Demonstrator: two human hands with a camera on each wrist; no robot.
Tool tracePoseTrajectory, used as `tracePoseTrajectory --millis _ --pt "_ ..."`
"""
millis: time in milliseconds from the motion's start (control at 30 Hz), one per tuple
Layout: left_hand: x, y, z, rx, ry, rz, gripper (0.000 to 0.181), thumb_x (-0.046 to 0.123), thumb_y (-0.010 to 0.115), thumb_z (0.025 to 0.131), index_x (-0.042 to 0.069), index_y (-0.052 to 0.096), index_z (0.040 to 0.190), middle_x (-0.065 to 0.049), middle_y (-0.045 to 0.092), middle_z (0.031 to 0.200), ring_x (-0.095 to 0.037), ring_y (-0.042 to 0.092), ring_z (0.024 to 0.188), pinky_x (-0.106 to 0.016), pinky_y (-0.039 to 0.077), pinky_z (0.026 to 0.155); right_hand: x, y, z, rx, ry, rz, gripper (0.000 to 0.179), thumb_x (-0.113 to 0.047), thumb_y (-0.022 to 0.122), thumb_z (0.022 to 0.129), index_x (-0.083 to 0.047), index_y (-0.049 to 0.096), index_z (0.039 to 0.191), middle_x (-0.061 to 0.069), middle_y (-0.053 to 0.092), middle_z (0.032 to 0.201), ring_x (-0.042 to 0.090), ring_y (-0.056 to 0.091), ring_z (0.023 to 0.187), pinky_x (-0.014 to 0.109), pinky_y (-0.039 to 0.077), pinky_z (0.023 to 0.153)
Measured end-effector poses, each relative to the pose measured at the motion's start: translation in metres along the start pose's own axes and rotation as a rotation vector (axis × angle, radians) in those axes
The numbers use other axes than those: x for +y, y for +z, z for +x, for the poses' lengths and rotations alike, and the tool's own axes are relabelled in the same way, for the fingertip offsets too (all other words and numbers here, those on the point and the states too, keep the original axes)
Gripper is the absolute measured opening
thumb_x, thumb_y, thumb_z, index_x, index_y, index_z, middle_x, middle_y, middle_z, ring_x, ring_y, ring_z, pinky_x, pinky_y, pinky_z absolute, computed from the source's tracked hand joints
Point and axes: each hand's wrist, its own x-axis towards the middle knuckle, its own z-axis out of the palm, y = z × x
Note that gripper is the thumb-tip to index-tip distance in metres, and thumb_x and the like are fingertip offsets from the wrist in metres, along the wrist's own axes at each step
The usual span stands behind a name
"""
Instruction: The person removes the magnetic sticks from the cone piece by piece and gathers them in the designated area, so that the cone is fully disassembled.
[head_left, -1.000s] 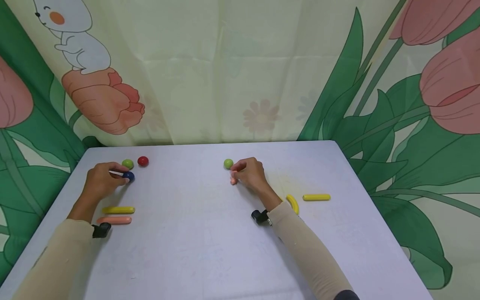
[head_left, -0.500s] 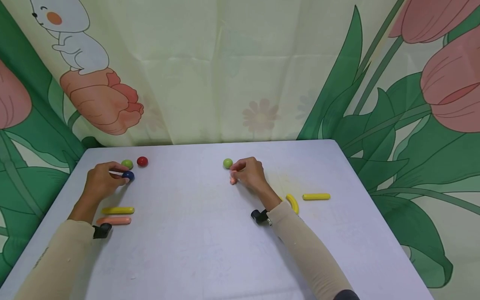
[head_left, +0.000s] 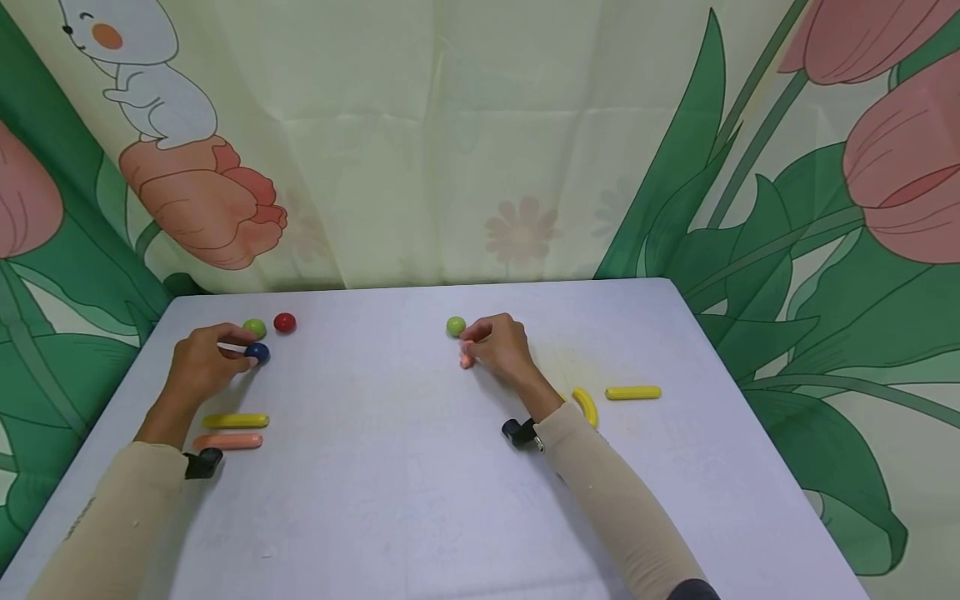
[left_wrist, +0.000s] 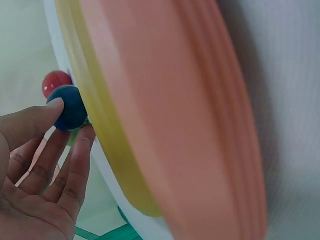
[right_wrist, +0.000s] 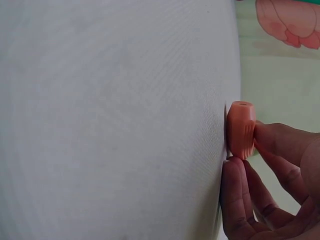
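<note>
At the table's far left, my left hand (head_left: pixel 201 360) pinches a dark blue ball (head_left: pixel 258 354) between thumb and fingers. The left wrist view shows the thumb on one side of that ball and fingertips under it. A green ball (head_left: pixel 255 328) and a red ball (head_left: pixel 285 322) lie just behind. Farther right, my right hand (head_left: pixel 504 348) pinches a small salmon-orange piece (head_left: pixel 467 362) resting on the table. Up close, in the right wrist view, this ribbed, blunt-ended piece (right_wrist: pixel 242 131) sits between thumb and fingers. Another green ball (head_left: pixel 456 327) lies just beyond it.
A yellow stick (head_left: pixel 236 421) and a salmon stick (head_left: pixel 228 442) lie in front of the left hand. Beside the right forearm are a curved yellow piece (head_left: pixel 585 407), partly hidden by the sleeve, and a straight yellow stick (head_left: pixel 633 392). A printed curtain (head_left: pixel 375 167) hangs behind the white table (head_left: pixel 390 500).
</note>
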Motion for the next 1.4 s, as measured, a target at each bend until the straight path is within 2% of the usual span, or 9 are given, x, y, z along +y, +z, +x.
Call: tracePoseTrajectory --millis 300,433,533,633,733,867,1000,1133,1400 --pt "-0.001 -0.006 -0.003 0.035 -0.005 0.028 0.040 0.008 0.075 0.098 0.000 0.064 0.136 -0.031 0.059 0.137 -0.051 0.062 0.120 -0.060 0.060 0.091 -0.002 -0.001 0.000 0.003 -0.004 0.000 0.011 -0.008 0.084 0.087 -0.017 0.084 0.092 -0.001 0.077 0.068 0.010 0.075 0.068 0.028 0.046 0.079" --pt "0.007 -0.011 -0.006 0.081 0.019 0.044 0.040 0.011 0.074 0.099 0.000 0.064 0.136 -0.031 0.061 0.136 -0.052 0.059 0.123 -0.062 0.060 0.091 -0.002 -0.002 -0.001 0.001 -0.004 0.007 0.011 -0.007 0.083 0.088 -0.017 0.084 0.093 0.000 0.077 0.069 0.011 0.076 0.068 0.028 0.045 0.079" --pt "0.022 -0.012 -0.009 0.125 0.074 0.062 0.039 0.013 0.075 0.099 0.000 0.065 0.135 -0.031 0.064 0.134 -0.052 0.057 0.124 -0.064 0.058 0.092 -0.001 -0.003 -0.001 -0.001 -0.009 0.002 0.011 -0.008 0.083 0.088 -0.018 0.084 0.094 -0.001 0.077 0.068 0.011 0.076 0.070 0.028 0.045 0.080" --pt "0.046 -0.009 -0.014 0.162 0.143 0.065 0.039 0.015 0.078 0.097 0.001 0.068 0.132 -0.030 0.068 0.128 -0.051 0.058 0.122 -0.065 0.055 0.092 -0.001 -0.004 -0.002 0.000 -0.014 -0.008 0.011 -0.008 0.083 0.088 -0.018 0.084 0.094 -0.001 0.076 0.068 0.011 0.075 0.073 0.029 0.045 0.082" --pt "0.073 -0.001 -0.018 0.167 0.223 0.050 0.036 0.014 0.081 0.095 0.003 0.071 0.127 -0.027 0.071 0.121 -0.047 0.059 0.116 -0.062 0.052 0.092 -0.001 -0.005 -0.003 -0.004 -0.011 -0.016 0.011 -0.008 0.083 0.087 -0.017 0.084 0.092 -0.001 0.077 0.069 0.012 0.075 0.076 0.030 0.045 0.082" --pt "0.104 0.016 -0.019 0.130 0.330 0.022 0.033 0.010 0.083 0.092 0.004 0.074 0.123 -0.022 0.074 0.116 -0.041 0.063 0.110 -0.056 0.052 0.092 -0.002 -0.007 -0.005 -0.016 -0.005 -0.037 0.010 -0.008 0.084 0.086 -0.017 0.082 0.090 -0.001 0.077 0.074 0.012 0.074 0.079 0.032 0.046 0.081" --pt "0.127 0.041 -0.013 0.034 0.397 -0.025 0.033 0.008 0.082 0.093 0.004 0.074 0.125 -0.019 0.076 0.122 -0.040 0.068 0.113 -0.057 0.054 0.099 -0.002 -0.008 -0.008 -0.030 -0.011 -0.035 0.011 -0.007 0.085 0.086 -0.016 0.081 0.090 -0.001 0.077 0.073 0.014 0.075 0.072 0.033 0.046 0.083" --pt "0.148 0.070 -0.006 -0.070 0.421 -0.067 0.033 0.008 0.083 0.092 0.006 0.075 0.124 -0.017 0.076 0.124 -0.037 0.070 0.112 -0.055 0.056 0.101 -0.001 -0.009 -0.013 -0.055 -0.019 0.004 0.012 -0.004 0.085 0.086 -0.013 0.080 0.092 0.002 0.077 0.075 0.016 0.076 0.065 0.033 0.047 0.084" --pt "0.176 0.125 0.004 -0.176 0.497 -0.119 0.032 0.008 0.084 0.090 0.005 0.077 0.121 -0.014 0.078 0.120 -0.031 0.074 0.104 -0.048 0.060 0.095 -0.002 -0.009 -0.019 -0.076 -0.023 0.007 0.014 -0.008 0.086 0.087 -0.015 0.077 0.096 0.002 0.074 0.092 0.017 0.074 0.069 0.031 0.050 0.074"
